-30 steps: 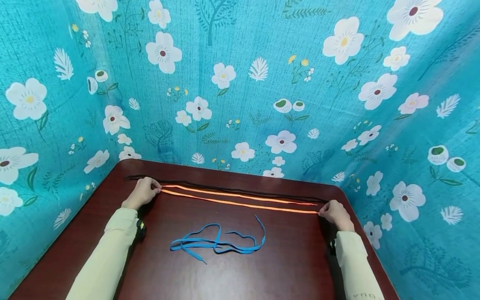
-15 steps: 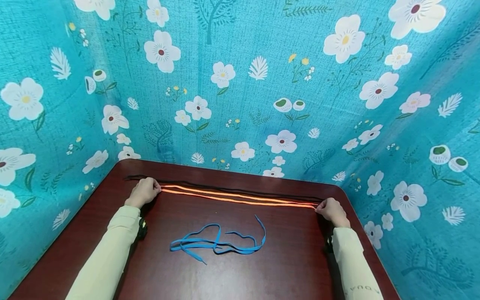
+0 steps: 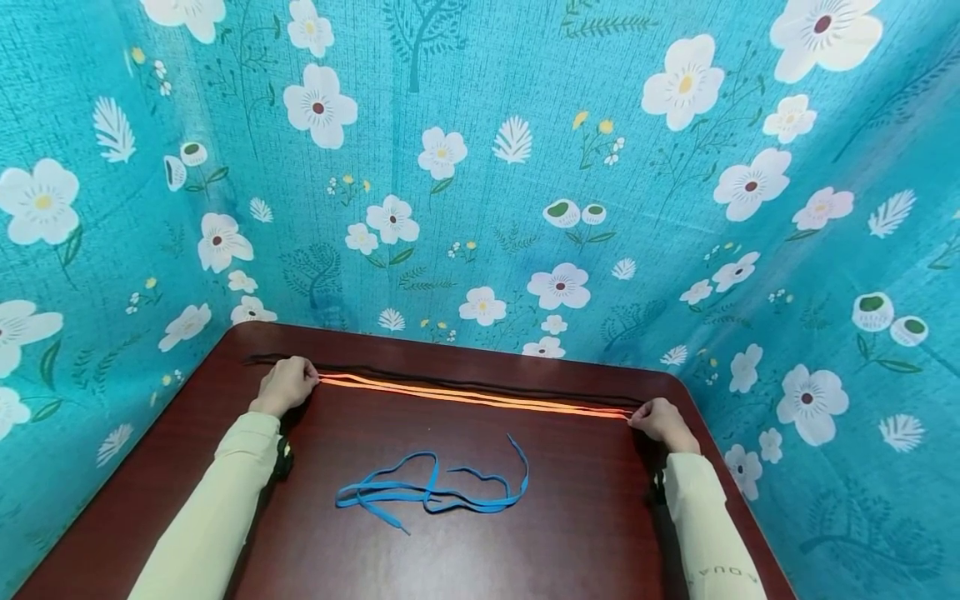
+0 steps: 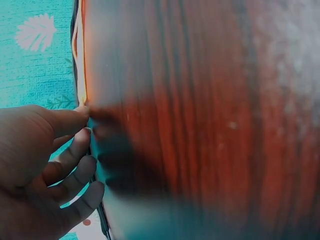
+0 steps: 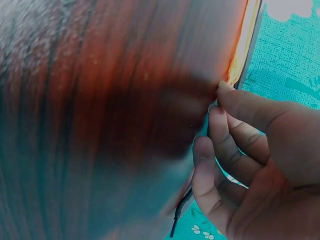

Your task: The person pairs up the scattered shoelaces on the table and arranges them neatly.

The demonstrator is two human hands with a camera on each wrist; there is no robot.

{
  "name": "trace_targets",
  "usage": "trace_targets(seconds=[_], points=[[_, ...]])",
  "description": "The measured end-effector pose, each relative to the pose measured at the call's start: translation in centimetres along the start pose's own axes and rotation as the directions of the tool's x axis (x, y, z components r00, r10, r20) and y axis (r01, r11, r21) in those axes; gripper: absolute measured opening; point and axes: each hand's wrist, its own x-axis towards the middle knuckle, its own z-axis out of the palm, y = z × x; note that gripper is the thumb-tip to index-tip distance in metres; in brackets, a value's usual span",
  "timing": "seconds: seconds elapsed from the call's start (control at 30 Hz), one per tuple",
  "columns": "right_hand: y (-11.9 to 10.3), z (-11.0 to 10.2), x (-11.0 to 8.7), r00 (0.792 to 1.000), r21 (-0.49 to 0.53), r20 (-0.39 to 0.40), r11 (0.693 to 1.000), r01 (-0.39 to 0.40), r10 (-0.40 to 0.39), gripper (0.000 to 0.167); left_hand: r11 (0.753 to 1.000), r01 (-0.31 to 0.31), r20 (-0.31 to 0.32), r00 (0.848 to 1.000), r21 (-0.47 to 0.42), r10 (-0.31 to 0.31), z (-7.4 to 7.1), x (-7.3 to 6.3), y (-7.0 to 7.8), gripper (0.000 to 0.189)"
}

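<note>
An orange shoelace (image 3: 472,398) lies doubled across the far part of the table, its two strands running nearly side by side. My left hand (image 3: 285,386) pinches its left end between thumb and forefinger; in the left wrist view the other fingers of that hand (image 4: 45,155) curve loosely below. At the right end my right hand (image 3: 663,422) pinches the lace with thumb and forefinger. The right wrist view shows the orange strands (image 5: 246,42) meeting at those fingertips. A black shoelace (image 3: 258,359) stretches just behind the orange one, passing behind both hands.
A blue shoelace (image 3: 495,507) lies in loose loops on the dark red-brown table (image 3: 570,542), nearer to me. A turquoise flowered cloth (image 3: 480,208) hangs around the table's back and sides.
The right hand has moved slightly back and left, bringing the front orange strand close to the rear one. The left hand keeps its pinch. The blue lace lies as before.
</note>
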Motion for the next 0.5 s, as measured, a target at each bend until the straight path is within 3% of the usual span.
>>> trace_targets(seconds=[0.5], points=[[0.24, 0.13, 0.03, 0.999, 0.029, -0.01, 0.999, -0.03, 0.031, 0.021, 0.999, 0.017, -0.044, 0.999, -0.048, -0.019, 0.44, 0.27, -0.43, 0.013]])
